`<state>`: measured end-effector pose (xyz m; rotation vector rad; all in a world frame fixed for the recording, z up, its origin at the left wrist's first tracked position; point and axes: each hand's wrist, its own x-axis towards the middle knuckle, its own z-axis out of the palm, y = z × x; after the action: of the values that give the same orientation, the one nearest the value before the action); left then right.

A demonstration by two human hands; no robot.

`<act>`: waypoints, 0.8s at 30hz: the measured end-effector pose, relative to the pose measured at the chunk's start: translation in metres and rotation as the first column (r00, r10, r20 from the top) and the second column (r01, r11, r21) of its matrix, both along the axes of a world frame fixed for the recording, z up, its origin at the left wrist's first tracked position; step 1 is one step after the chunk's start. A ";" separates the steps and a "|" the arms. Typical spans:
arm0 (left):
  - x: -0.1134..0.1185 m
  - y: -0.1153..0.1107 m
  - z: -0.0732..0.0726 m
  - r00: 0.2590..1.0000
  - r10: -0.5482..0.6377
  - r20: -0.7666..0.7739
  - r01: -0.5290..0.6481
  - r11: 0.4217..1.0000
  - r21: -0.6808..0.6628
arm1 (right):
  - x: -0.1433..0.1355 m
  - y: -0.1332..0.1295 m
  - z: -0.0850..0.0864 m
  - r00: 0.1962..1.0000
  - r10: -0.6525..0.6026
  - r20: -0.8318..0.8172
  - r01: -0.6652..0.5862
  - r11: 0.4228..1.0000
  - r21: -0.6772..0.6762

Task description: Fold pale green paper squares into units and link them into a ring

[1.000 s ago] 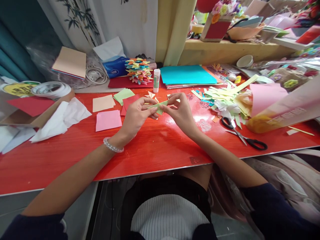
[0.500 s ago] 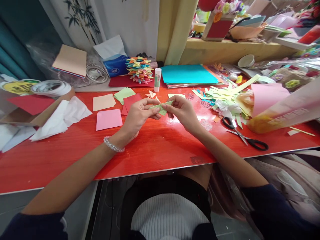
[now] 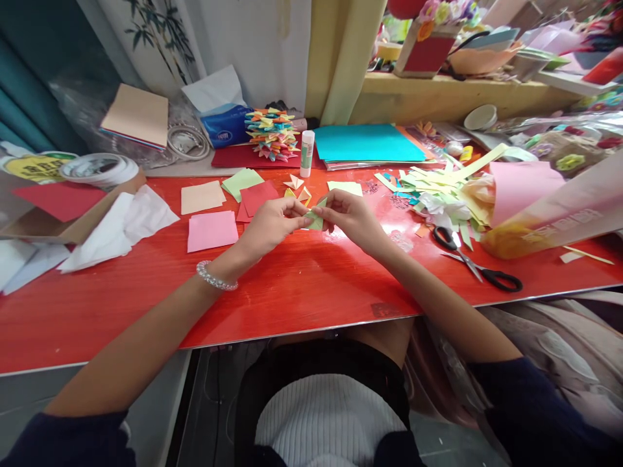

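Observation:
A small piece of folded light green paper (image 3: 317, 219) is pinched between both hands above the red table (image 3: 311, 285). My left hand (image 3: 273, 225) grips its left end between thumb and fingers, partly hiding it. At the other end, my right hand (image 3: 351, 215) has thumb and fingers closed on the paper. Just beyond the hands lie a few small folded paper pieces (image 3: 294, 183). Next to them stands a glue stick (image 3: 307, 154). Red paper squares (image 3: 257, 196) and pink paper squares (image 3: 212, 231) rest left of my left hand.
Black-handled scissors (image 3: 471, 263) and a heap of green paper strips (image 3: 438, 188) lie at the right. Blue paper sheets (image 3: 370, 144) and a colourful folded-paper model (image 3: 271, 135) are at the back. A cardboard box (image 3: 92, 224) stands at the left.
My left hand has turned and drawn its fingers in on the green paper, which now shows less and sits more upright. The small folded pieces behind are more exposed.

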<state>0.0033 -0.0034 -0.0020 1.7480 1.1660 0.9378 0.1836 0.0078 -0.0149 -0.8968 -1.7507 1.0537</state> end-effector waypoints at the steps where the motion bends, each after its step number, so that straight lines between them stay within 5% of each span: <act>1: 0.000 0.000 0.000 1.000 -0.016 -0.008 0.016 1.000 -0.012 | 0.000 0.000 -0.001 1.000 -0.011 0.016 0.010 1.000 0.022; 5: 0.000 0.001 -0.001 0.999 -0.048 -0.024 0.048 0.999 -0.003 | -0.001 0.000 -0.002 0.993 -0.058 0.104 0.050 0.996 0.072; 9: 0.001 0.001 -0.001 0.990 0.028 0.141 -0.031 0.999 0.017 | -0.004 -0.002 0.001 1.000 0.004 -0.006 -0.005 0.995 -0.103; 13: 0.002 -0.003 0.004 0.962 0.075 0.262 -0.048 0.993 -0.108 | -0.006 -0.006 0.003 0.995 0.097 0.001 -0.094 0.963 -0.254; 16: 0.003 -0.005 0.008 0.968 0.059 0.243 -0.013 0.982 -0.186 | -0.006 -0.008 0.006 0.995 0.097 -0.013 -0.096 0.952 -0.291; 24: 0.004 -0.004 0.003 0.973 0.076 0.216 -0.053 0.993 -0.109 | -0.005 -0.012 0.014 0.983 0.166 -0.075 -0.182 0.905 -0.384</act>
<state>0.0070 -0.0075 0.0011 1.4907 1.1116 1.0623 0.1781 -0.0045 -0.0010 -0.9610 -1.6368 1.5671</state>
